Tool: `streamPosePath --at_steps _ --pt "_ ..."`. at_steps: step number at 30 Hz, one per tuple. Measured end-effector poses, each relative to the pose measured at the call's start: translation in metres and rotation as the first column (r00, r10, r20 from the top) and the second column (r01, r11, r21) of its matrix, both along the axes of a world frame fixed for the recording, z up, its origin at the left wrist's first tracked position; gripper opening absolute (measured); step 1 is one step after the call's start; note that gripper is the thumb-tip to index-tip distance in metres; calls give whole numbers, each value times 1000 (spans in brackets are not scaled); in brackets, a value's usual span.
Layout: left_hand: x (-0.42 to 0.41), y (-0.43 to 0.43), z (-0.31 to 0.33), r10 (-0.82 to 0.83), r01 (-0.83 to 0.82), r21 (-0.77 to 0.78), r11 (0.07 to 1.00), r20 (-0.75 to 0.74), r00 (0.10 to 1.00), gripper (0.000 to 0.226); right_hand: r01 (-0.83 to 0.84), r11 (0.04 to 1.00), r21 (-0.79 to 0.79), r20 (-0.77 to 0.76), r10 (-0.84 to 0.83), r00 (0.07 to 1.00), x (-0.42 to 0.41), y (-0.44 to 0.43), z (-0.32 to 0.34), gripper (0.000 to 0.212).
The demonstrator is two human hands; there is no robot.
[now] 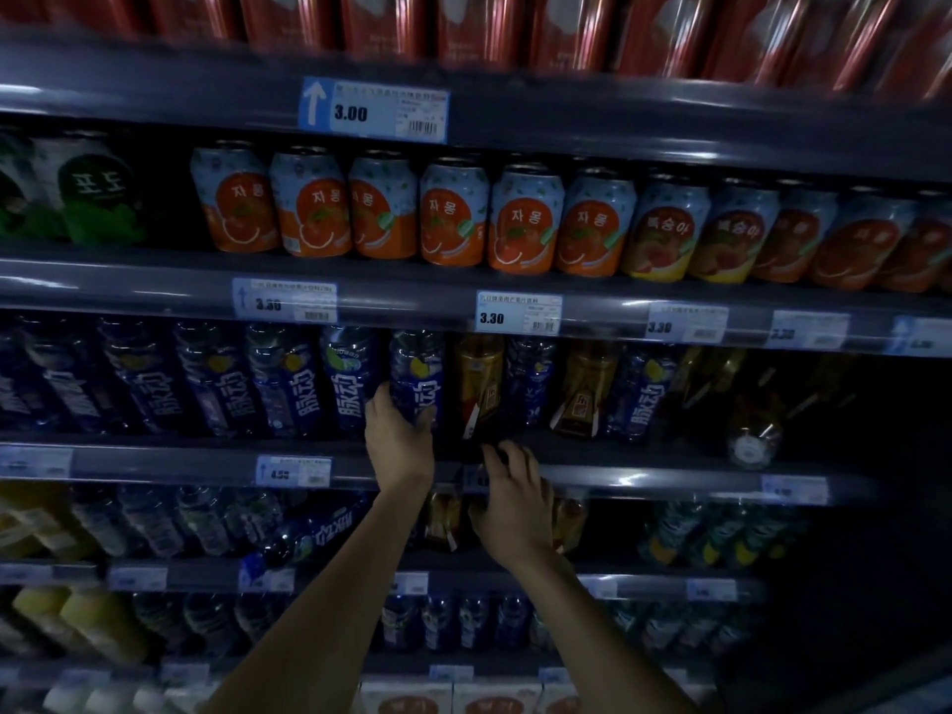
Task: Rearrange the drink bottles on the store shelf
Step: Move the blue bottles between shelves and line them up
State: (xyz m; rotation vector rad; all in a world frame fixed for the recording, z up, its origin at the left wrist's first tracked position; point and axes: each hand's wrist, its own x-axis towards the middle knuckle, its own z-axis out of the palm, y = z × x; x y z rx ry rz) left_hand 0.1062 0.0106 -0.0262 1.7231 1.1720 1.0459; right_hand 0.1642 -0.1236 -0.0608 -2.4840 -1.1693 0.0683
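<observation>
A row of dark blue drink bottles [278, 383] stands on the middle shelf [154, 458]. My left hand [399, 435] is wrapped around the lower part of one blue bottle [417, 373] at the right end of that row. Right of it stands an amber tea bottle [479, 383] with a gold label. My right hand [512, 499] hovers at the shelf's front edge just below the amber bottle, fingers spread and curled, holding nothing. Further right, blue bottles [641, 399] and another amber bottle [582, 389] are mixed together.
Orange and peach cans [525, 219] fill the shelf above, with price tags [517, 311] on its rail. Red cans [479, 23] line the top. Lower shelves hold more bottles [319, 533] and yellow juice [77, 615]. The right end of the middle shelf is dark, holding tilted clear bottles [752, 425].
</observation>
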Motion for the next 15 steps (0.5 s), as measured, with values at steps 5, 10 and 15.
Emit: streamPosePath --at_steps 5,10,15 --pt "-10 9 -6 -58 58 -11 998 59 997 48 18 1000 6 -5 -18 1000 -2 2 0 77" --pt "-14 15 -6 -98 98 -6 995 60 993 50 14 1000 18 6 -14 1000 -2 1 1 72" --pt "-20 10 -6 -108 106 36 994 60 992 53 19 1000 24 6 -19 1000 -4 1 1 72"
